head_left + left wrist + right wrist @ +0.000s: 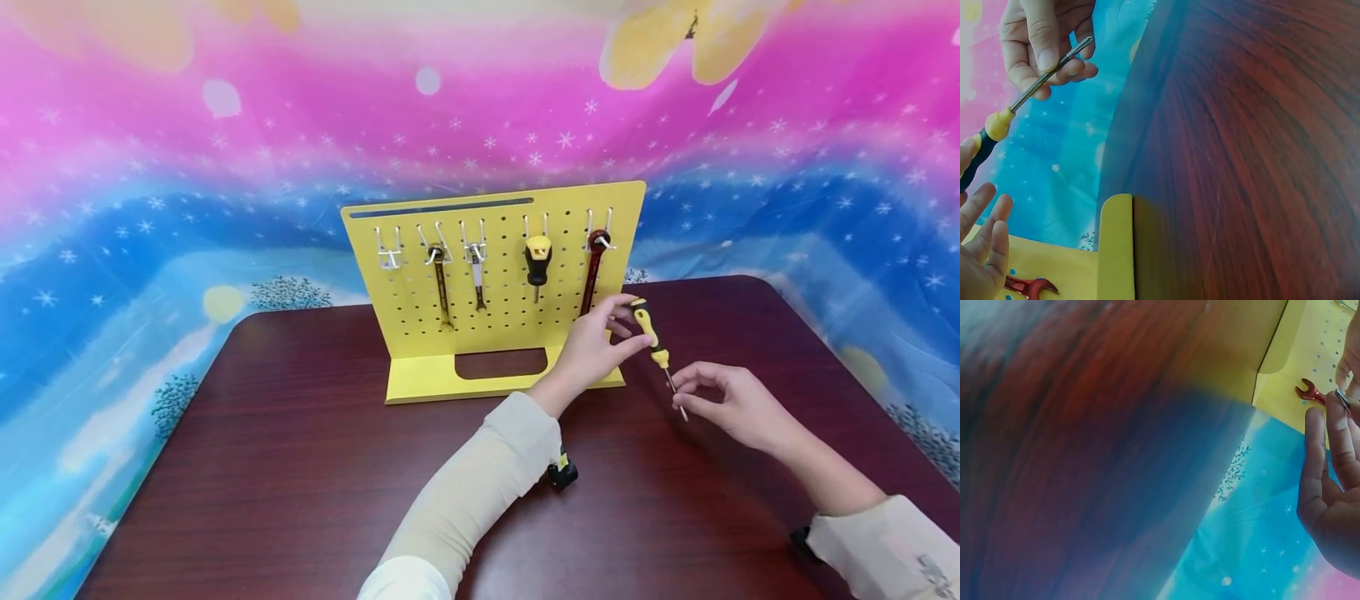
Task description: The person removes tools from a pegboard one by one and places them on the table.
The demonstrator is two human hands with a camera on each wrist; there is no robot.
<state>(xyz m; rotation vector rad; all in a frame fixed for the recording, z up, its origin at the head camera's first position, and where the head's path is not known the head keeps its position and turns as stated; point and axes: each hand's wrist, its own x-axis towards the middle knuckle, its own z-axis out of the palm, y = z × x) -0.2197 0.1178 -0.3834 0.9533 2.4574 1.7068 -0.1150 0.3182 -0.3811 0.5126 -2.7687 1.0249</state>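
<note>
Yellow-black screwdriver, yellow pegboard, dark-red table, possibly brassy wrench

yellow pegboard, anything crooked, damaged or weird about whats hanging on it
Nothing stands out. The gold wrench, silver wrench, stubby screwdriver and red wrench all hang from the pegboard with no visible damage. The left hand, holding another screwdriver, hides part of the red wrench in the head view.

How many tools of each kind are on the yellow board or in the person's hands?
Wrenches: 3 (a brassy wrench, a silver wrench and a red wrench, all on the yellow board)
Screwdrivers: 2 (a hanging screwdriver on the board, and a held screwdriver between the left hand and right hand)
Total: 5
</note>
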